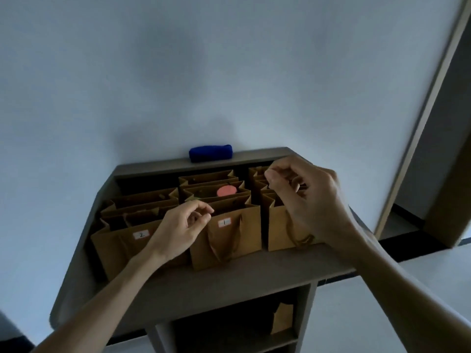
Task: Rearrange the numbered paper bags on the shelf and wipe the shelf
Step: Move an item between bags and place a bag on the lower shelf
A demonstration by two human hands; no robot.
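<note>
Two hands worked over the shelf [229,281] as I watched. My left hand [178,230] hovered at the rim of the bag marked 1 [226,240], fingers [201,212] curled with thumb and forefinger nearly meeting; whether they pinched anything I could not tell. My right hand [308,197] pinched a thin dark cord above the right-hand bag [285,230]. Bag 2 [127,245] stood left. One blue cloth [210,153] lay on the back ledge. Roughly ten bags stood in three rows.

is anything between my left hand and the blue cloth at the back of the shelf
Yes. The blue cloth lies on the back ledge against the wall. Between it and the left hand stand rows of open paper bags, so a straight reach would have to go over their tops.
</note>
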